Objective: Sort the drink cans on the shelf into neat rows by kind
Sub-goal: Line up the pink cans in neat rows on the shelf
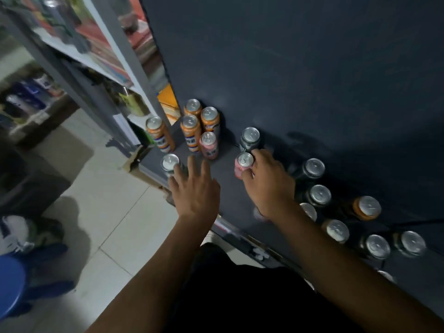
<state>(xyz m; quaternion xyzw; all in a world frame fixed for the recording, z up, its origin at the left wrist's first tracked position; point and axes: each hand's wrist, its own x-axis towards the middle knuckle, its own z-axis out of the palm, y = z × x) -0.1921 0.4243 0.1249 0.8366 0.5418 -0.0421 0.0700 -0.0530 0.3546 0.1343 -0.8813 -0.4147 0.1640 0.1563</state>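
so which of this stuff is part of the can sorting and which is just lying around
Job: right hand, pinching pink can; left hand, open; other pink can; orange cans; black cans; shelf.
Lying about: blue stool; cardboard box; side rack of goods.

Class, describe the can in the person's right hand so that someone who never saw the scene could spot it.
On the dark shelf, find the right hand near the front edge. It grips an upright pink can, just in front of a black can. A second pink can stands untouched beside the orange cans.
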